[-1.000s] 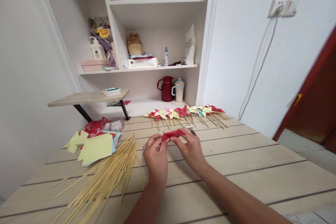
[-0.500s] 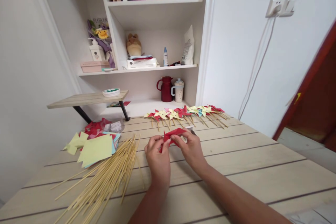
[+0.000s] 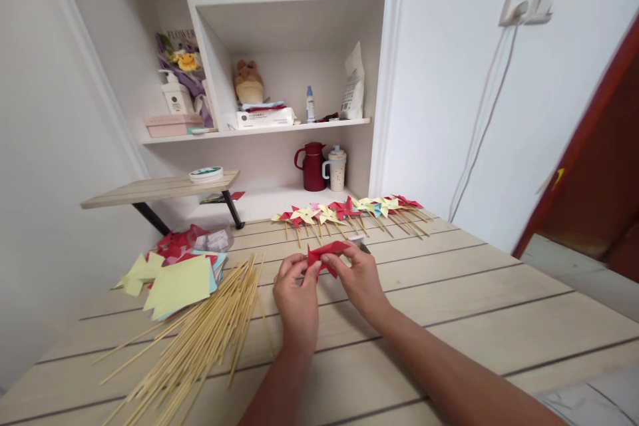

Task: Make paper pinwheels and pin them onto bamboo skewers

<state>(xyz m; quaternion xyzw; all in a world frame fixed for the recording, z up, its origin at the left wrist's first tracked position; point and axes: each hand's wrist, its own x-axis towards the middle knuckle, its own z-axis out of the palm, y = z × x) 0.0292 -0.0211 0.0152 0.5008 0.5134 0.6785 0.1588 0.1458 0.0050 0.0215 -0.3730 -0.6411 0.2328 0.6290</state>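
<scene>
Between my two hands, above the middle of the table, is a red paper pinwheel (image 3: 328, 251) with its corners bent inward. My left hand (image 3: 295, 289) pinches its left side between thumb and fingers. On the right side, my right hand (image 3: 357, 276) grips the paper, its thumb pressing near the centre. Part of the paper is hidden behind my fingers. Left of my hands lies a loose pile of thin wooden sticks (image 3: 210, 326). Square sheets of yellow paper (image 3: 180, 285) rest beside the sticks, with blue and red sheets beneath.
Several finished pinwheels on sticks (image 3: 344, 211) lie in a row along the table's back edge. A small riser (image 3: 160, 190) with black legs stands at back left. A red jug (image 3: 313, 168) and a cup (image 3: 337, 170) stand behind, under the shelf. Partly hidden behind my right hand is a small container (image 3: 360, 243).
Both hands keep hold of the red paper, which has tilted slightly between my fingers. The whole view has shifted a little.
</scene>
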